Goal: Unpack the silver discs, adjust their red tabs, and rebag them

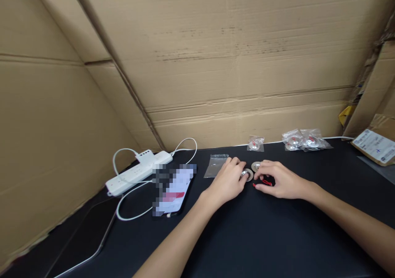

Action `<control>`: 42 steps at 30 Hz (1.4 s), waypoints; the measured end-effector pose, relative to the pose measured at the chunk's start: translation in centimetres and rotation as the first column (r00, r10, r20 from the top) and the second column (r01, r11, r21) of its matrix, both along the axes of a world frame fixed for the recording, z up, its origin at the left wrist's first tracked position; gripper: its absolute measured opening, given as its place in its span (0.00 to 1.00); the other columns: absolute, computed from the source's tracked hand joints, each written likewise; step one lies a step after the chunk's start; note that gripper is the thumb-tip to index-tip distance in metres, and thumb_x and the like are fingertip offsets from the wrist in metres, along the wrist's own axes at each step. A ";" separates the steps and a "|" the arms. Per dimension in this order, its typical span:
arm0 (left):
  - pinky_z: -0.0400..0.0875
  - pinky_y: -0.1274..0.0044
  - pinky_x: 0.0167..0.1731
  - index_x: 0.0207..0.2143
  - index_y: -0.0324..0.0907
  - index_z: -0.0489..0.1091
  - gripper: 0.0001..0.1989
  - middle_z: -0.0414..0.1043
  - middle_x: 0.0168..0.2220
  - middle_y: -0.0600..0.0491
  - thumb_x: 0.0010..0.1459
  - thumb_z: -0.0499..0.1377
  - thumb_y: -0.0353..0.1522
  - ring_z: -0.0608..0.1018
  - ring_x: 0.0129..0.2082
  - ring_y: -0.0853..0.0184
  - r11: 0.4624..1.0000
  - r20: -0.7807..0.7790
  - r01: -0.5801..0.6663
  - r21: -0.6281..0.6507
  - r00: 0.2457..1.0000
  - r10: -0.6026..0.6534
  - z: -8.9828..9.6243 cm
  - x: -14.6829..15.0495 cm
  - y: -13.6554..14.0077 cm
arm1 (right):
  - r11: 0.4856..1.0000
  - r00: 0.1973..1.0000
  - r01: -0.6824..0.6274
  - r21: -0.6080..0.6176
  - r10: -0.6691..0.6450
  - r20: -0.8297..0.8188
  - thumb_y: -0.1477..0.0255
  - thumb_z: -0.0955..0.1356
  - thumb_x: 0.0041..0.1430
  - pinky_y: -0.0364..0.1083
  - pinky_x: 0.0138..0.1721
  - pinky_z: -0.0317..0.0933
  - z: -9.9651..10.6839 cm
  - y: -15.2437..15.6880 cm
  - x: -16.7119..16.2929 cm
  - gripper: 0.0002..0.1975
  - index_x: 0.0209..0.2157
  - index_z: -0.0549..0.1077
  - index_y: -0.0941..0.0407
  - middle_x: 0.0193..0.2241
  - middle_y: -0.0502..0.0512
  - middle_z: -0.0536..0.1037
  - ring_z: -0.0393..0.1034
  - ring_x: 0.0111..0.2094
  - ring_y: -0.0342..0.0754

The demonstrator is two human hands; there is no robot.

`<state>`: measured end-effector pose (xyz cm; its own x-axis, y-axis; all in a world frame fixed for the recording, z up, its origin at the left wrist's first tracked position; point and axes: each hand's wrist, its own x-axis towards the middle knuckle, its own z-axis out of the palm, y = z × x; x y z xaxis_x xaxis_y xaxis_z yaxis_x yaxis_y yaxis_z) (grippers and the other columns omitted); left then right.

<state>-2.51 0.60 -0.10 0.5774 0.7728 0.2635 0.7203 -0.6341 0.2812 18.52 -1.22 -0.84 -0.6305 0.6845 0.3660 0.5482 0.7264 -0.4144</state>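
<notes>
My left hand [228, 180] has its thumb and fingers closed on the edge of a small silvery cymbal [248, 174], which has a raised centre and lies at the table's surface. Just beyond it is a second small cymbal [256, 165], partly covered by the fingertips of my right hand [281, 180]. That hand is curved, thumb and forefinger apart. Between them a red cord [266, 182] shows on the black table, its end beside my right thumb. A clear plastic bag [216, 165] lies flat behind my left hand.
More bagged cymbals with red cords [294, 140] lie along the cardboard wall [231, 64], one bagged cymbal [254, 145] apart. At left are a white power strip [138, 173], cables, a lit phone [175, 191] and a dark tablet [89, 232]. A labelled parcel [375, 144] sits right.
</notes>
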 end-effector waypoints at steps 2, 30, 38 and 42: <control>0.64 0.66 0.48 0.42 0.38 0.71 0.12 0.68 0.41 0.44 0.63 0.50 0.31 0.70 0.45 0.57 0.999 -0.020 -0.006 -0.037 1.000 0.006 -0.3 0.0 0.0 | 1.000 0.999 -0.015 0.000 0.015 0.046 0.70 0.68 0.60 0.47 0.39 0.61 -0.2 -0.3 -0.4 0.04 0.36 0.73 0.55 0.33 0.54 0.72 0.66 0.37 0.48; 0.66 0.80 0.20 0.30 0.40 0.69 0.06 0.74 0.24 0.53 0.58 0.57 0.33 0.76 0.21 0.69 0.868 0.493 0.014 -0.496 0.828 0.268 -0.3 0.7 0.8 | 0.853 0.739 -0.118 -0.509 -0.267 -0.619 0.63 0.68 0.59 0.43 0.21 0.66 -0.9 0.9 -1.0 0.13 0.40 0.68 0.57 0.27 0.53 0.77 0.73 0.22 0.44; 0.65 0.80 0.21 0.32 0.39 0.69 0.11 0.74 0.22 0.51 0.60 0.55 0.38 0.75 0.19 0.69 0.864 0.489 0.000 -0.503 0.825 0.285 -0.3 0.9 0.6 | 0.855 0.726 -0.079 -0.513 -0.304 -0.617 0.63 0.73 0.53 0.46 0.26 0.69 -0.3 1.0 -0.7 0.13 0.35 0.79 0.58 0.24 0.54 0.78 0.71 0.23 0.44; 0.64 0.80 0.20 0.30 0.40 0.68 0.12 0.73 0.20 0.53 0.60 0.55 0.39 0.73 0.18 0.71 0.862 0.516 0.018 -0.507 0.807 0.287 -0.5 1.1 0.6 | 0.847 0.681 -0.127 -0.517 -0.304 -0.666 0.64 0.74 0.50 0.48 0.30 0.71 -0.3 1.0 -1.0 0.16 0.40 0.78 0.57 0.25 0.52 0.79 0.73 0.24 0.45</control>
